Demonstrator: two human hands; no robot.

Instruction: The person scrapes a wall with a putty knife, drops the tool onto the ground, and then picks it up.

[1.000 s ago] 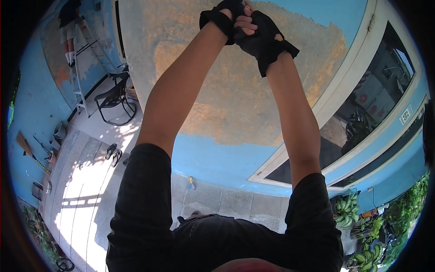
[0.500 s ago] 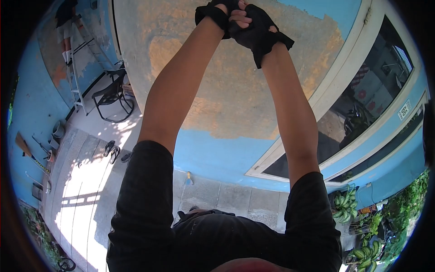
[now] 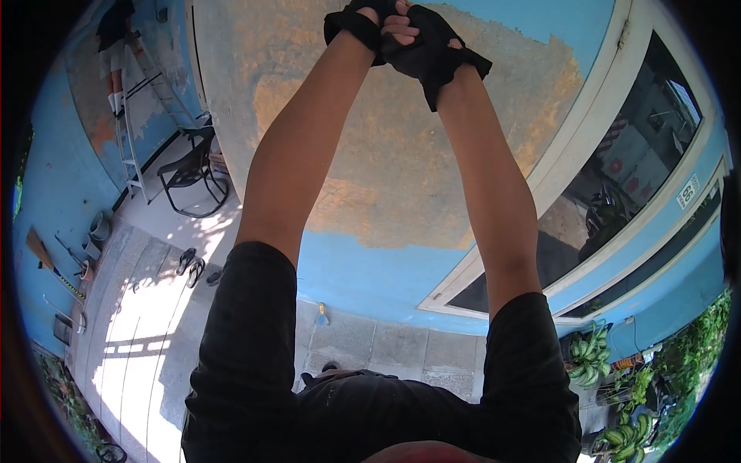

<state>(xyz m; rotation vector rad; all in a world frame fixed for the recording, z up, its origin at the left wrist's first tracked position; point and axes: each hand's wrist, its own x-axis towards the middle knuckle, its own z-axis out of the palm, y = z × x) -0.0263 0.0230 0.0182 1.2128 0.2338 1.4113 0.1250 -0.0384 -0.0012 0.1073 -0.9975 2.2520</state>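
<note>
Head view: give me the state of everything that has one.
Left hand: gloved, partly out of frame.
Right hand: gloved, fingers curled.
Wall: paint partly stripped.
Ladder: unfolded, standing, occupied.
Chair: upright, unoccupied.
Slippers: on the floor.
Plants: leafy, green.

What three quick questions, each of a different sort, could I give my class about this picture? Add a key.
1. What covers the right hand?
A. A white rubber glove
B. A black fingerless glove
C. Nothing

2. True or false: the person in the background stands on the ladder.

3. Fill the gap: the bare patch on the wall in front of the arms is bordered by ____ paint.

Key: 1. B; 2. True; 3. blue
</note>
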